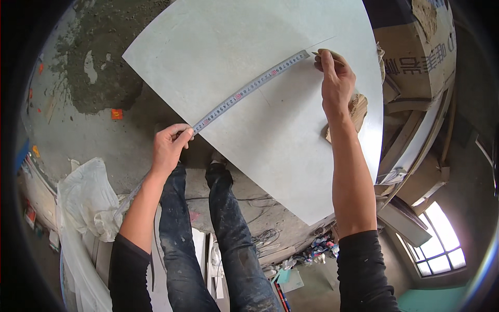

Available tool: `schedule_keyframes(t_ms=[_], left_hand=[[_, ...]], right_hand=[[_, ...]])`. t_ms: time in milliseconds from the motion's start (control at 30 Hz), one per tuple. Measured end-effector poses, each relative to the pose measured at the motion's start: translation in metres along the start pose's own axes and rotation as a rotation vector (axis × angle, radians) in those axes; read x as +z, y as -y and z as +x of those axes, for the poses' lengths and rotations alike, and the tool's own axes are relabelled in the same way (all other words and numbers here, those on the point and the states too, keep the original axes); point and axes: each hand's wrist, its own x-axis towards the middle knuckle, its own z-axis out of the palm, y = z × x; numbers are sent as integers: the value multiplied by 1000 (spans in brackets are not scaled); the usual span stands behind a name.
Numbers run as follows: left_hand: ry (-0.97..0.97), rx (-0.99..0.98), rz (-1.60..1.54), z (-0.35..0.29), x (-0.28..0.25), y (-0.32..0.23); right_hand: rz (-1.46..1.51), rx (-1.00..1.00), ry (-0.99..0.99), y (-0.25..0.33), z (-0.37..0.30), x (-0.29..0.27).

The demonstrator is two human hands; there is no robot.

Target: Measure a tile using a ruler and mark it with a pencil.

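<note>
A large pale board (208, 47) lies in front of me. A metal measuring tape (249, 87) stretches diagonally across it. My left hand (169, 148) is closed on the tape at the board's near-left edge, thumb and fingers pinching the strip. Near the tape's far end, my right hand (337, 88) is closed on a thin pointed pencil (315, 53), its tip beside the strip's end. A thin dark line (322, 41) runs on the board just beyond that end. Under my right wrist sits a rough piece of wood (358, 110).
Cardboard (405, 57) and wooden boards (403, 138) stand along the right side. Plastic sheeting (88, 190) is heaped at lower left. Cables (266, 236) and scraps litter the floor by my legs (228, 218). An orange piece (117, 114) lies on the floor at left.
</note>
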Motion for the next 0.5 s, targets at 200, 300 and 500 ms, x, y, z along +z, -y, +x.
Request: schedule_keyframes(t_ms=[200, 300, 500], left_hand=[[-11, 26, 27, -2, 7, 1], [-13, 26, -5, -2, 4, 0], [-6, 24, -8, 0, 5, 2]], right_hand=[[-34, -45, 18, -6, 4, 0], [-33, -39, 24, -6, 4, 2], [-56, -77, 50, -6, 3, 2]])
